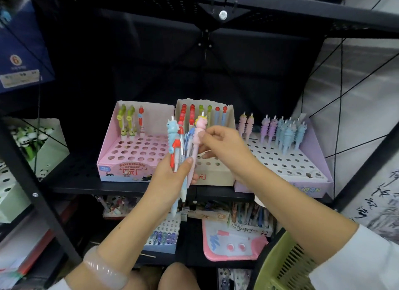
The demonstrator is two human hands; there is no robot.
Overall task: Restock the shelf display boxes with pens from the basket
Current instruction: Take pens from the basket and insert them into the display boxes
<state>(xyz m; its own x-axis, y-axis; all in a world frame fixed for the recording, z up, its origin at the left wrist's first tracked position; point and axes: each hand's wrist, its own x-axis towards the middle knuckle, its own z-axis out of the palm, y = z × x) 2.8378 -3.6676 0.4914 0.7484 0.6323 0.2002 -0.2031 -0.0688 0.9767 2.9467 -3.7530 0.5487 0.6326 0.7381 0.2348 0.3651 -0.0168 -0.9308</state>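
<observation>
My left hand (170, 177) grips a bunch of pens upright in front of the shelf, among them a blue unicorn pen (172, 136) and a red one. My right hand (224, 148) pinches the pink unicorn pen (199, 130) in that bunch near its top. Behind them three display boxes stand on the shelf: a pink box (129, 158) with few pens, a beige middle box (212, 171) with red, green and blue pens at its back, and a lilac box (311, 160) with pink, purple and blue unicorn pens. The green basket (285, 266) sits at the lower right.
A black metal shelf frame (28, 177) surrounds the boxes, with a crossbar overhead. A panda-pen box (36, 143) stands at the left. The lower shelf holds more pen boxes (164, 235) and a pink pouch (233, 242). My knees show at the bottom.
</observation>
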